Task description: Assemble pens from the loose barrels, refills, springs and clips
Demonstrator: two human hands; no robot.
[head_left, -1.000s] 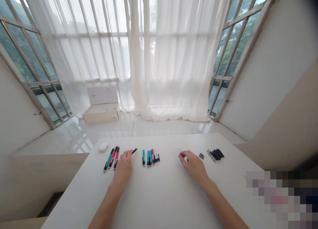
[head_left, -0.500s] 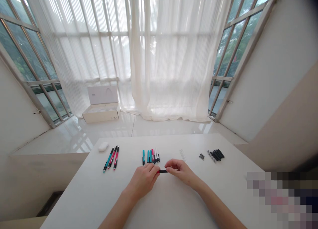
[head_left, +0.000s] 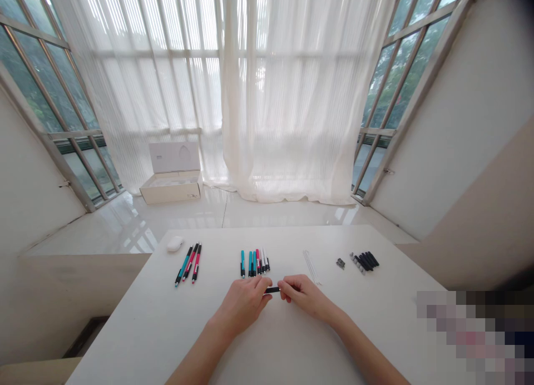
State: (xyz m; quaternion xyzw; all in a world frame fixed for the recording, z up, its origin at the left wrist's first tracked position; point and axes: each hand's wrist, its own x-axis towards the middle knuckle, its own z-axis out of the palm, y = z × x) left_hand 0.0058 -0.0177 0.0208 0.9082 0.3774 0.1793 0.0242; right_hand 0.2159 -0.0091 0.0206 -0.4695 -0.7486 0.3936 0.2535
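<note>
A pen (head_left: 272, 290) lies level between my hands, its black section showing in the gap. My left hand (head_left: 246, 300) is closed round one end and hides the rest of that side. At the other end, the thumb and fingers of my right hand (head_left: 303, 296) are pinched together; whether a small part sits in them is hidden. Beyond the left hand stand several teal, pink and white pen barrels (head_left: 254, 262) in a row. Thin pale refills (head_left: 311, 267) lie just past my right hand.
Three pens (head_left: 190, 263) with black ends rest at the left, near a white rounded case (head_left: 174, 243). Small grey metal parts (head_left: 341, 263), pale grey pieces (head_left: 357, 262) and black grips (head_left: 369, 260) are at the right. An open white box (head_left: 171, 191) sits on the sill behind the table (head_left: 137, 318).
My right-hand fingers have curled and closed at the pen's end. The left hand keeps its hold on the pen. The view has shifted slightly.
</note>
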